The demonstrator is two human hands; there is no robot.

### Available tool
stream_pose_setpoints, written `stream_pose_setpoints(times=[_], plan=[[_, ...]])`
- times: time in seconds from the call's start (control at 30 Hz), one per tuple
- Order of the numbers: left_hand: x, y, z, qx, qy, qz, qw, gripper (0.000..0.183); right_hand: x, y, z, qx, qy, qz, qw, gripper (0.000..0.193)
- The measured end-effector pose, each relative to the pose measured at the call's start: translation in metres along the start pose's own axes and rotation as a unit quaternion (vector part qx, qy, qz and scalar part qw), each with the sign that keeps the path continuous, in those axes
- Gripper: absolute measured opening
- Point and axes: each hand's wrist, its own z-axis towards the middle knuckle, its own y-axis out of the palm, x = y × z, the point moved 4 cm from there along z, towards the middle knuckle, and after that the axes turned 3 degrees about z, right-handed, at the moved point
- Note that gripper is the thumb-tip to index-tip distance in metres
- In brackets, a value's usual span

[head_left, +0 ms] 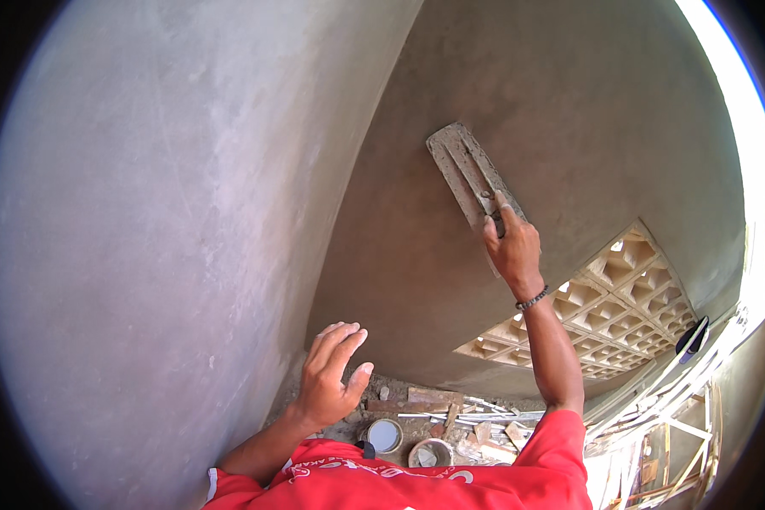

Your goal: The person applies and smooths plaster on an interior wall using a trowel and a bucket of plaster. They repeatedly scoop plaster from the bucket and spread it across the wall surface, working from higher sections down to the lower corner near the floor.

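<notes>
My right hand (512, 246) grips the handle of a long grey plastering trowel (463, 170) and presses its flat blade against the wet, darker plaster of the right-hand wall (569, 110). The blade slants up and to the left from my hand. A dark bead bracelet sits on that wrist. My left hand (331, 374) is held open with fingers apart, holding nothing, close to the corner where the lighter grey left-hand wall (161, 212) meets the darker one.
A panel of pale ventilation blocks (603, 314) is set low in the right-hand wall. On the ground below lie bricks, wood scraps and rubble (450, 412), a round tin (384, 435) and a small bucket (430, 453). Stacked timber strips (680, 399) lie at the right.
</notes>
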Motion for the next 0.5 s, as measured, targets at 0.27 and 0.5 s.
stream_pose_setpoints(times=[0.27,0.5], plan=[[0.006,-0.008,0.001,0.001,0.02,-0.009,1.0,0.042,-0.018,0.009,-0.013,-0.028,-0.018,0.071,0.997,0.045],[0.005,-0.001,0.005,-0.02,0.021,-0.016,0.999,0.041,-0.024,0.036,0.003,0.069,0.035,0.064,0.995,0.049]])
